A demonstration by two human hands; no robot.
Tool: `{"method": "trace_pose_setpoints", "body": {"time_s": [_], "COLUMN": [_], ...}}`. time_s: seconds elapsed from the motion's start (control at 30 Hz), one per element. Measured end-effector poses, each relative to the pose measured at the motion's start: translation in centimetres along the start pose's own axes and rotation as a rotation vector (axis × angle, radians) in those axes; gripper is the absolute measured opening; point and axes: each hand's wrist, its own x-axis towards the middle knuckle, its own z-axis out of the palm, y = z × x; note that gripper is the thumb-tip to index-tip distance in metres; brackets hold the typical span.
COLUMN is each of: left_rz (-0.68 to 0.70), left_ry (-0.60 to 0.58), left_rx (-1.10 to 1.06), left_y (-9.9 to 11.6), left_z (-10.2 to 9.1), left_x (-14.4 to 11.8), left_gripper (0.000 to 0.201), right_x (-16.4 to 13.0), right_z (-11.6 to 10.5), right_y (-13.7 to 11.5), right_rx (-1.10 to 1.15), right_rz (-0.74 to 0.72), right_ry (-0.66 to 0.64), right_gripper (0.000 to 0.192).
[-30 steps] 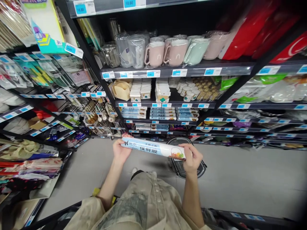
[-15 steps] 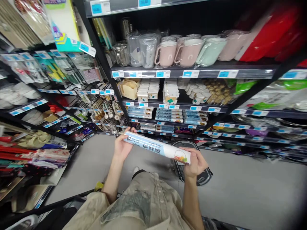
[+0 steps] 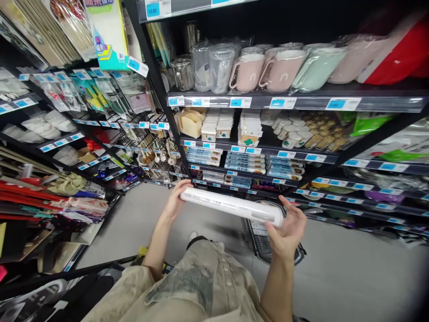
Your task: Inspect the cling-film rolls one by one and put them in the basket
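left hand is gripping one end of the white roll and the right hand is cradling the other end with fingers spread (palm up), roll lying crosswise at waist height above the basket, in front of the shelves

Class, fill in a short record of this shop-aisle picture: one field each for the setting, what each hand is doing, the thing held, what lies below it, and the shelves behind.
Setting: shop aisle, grey floor, dark metal shelving
Held item: long white boxed roll of cling film, roughly level, plain white side showing
Left hand: grips the roll's left end
Right hand: palm open, fingers spread, supporting the right end
Below: dark plastic shopping basket on the floor
Shelf behind: pink ceramic mugs; lower, stacked light-blue boxed rolls
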Motion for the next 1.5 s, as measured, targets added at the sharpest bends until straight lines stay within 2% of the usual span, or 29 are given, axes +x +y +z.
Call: {"method": "trace_pose_setpoints", "body": {"time_s": [0.1, 0.17, 0.23, 0.3, 0.37, 0.43, 0.57, 0.63, 0.7, 0.73, 0.8, 0.9, 1.0, 1.07, 1.17, 1.23, 1.37, 1.43, 1.5], "left_rz": [-0.019, -0.079, -0.135, -0.135, -0.078, -0.006, 0.181, 0.273, 0.322, 0.330, 0.299, 0.123, -0.056, -0.067, 0.007, 0.076, 0.301, 0.413, 0.487], "left_ry": [0.091, 0.147, 0.201, 0.248, 0.261, 0.227, 0.152, 0.106, 0.061, 0.061, 0.122, 0.291, 0.335, 0.342, 0.397, 0.407, 0.357, 0.305, 0.265], "left_rx": [-0.163, -0.311, -0.472, -0.597, -0.666, -0.703, -0.713, -0.663, -0.606, -0.590, -0.600, -0.648, -0.610, -0.548, -0.475, -0.451, -0.402, -0.371, -0.349], "left_y": [-0.5, -0.7, -1.0, -1.2, -1.5, -1.7, -1.9, -1.9, -1.8, -1.8, -1.9, -2.7, -4.0, -5.0, -5.8, -6.0, -5.9, -5.9, -6.0], "left_z": [0.7, 1.1, 1.3, 1.5, 1.6, 1.9, 2.4, 2.6, 2.7, 2.8, 3.0, 3.5, 4.0, 4.2, 4.4, 4.3, 4.1, 4.1, 3.9], "left_x": [0.7, 0.9, 0.9, 0.8, 0.7, 0.5, -0.2, -0.6, -1.0, -1.1, -1.1, -0.9, -1.0, -1.2, -1.5, -1.4, -1.4, -1.6, -1.8], "left_gripper": [0.035, 0.033, 0.034, 0.032, 0.025, 0.018, 0.002, 0.010, 0.009, 0.007, 0.021, 0.029, 0.021, 0.021, 0.032, 0.034, 0.033, 0.031, 0.027], "right_x": [-0.6, -1.0, -1.2, -1.2, -1.1, -0.9, -0.8, -0.8, -0.8, -0.8, -0.8, -0.6, -0.6, -0.7, -0.9, -0.8, -1.0, -1.3, -1.6], "right_z": [0.4, 0.9, 1.5, 2.1, 2.5, 2.8, 3.0, 3.0, 3.0, 3.0, 3.0, 3.0, 2.7, 2.5, 2.4, 2.2, 1.5, 1.0, 0.6], "right_y": [0.0, -0.1, -0.2, -0.2, -0.1, 0.3, 1.8, 2.7, 3.3, 3.5, 3.6, 3.1, 2.3, 1.8, 1.9, 2.7, 5.7, 7.0, 7.7], "right_rx": [0.148, 0.210, 0.264, 0.298, 0.324, 0.370, 0.528, 0.576, 0.607, 0.628, 0.686, 0.724, 0.700, 0.671, 0.605, 0.551, 0.513, 0.561, 0.645], "right_rz": [0.070, 0.113, 0.162, 0.191, 0.215, 0.276, 0.524, 0.660, 0.746, 0.748, 0.680, 0.473, 0.270, 0.197, 0.205, 0.317, 0.752, 0.862, 0.894], "right_ry": [-0.033, -0.027, 0.009, 0.065, 0.129, 0.219, 0.447, 0.501, 0.529, 0.562, 0.639, 0.704, 0.672, 0.646, 0.610, 0.623, 0.682, 0.701, 0.716], "right_gripper": [0.072, 0.069, 0.069, 0.068, 0.065, 0.059, 0.041, 0.033, 0.027, 0.026, 0.026, 0.028, 0.032, 0.035, 0.036, 0.030, 0.029, 0.028, 0.024]}}
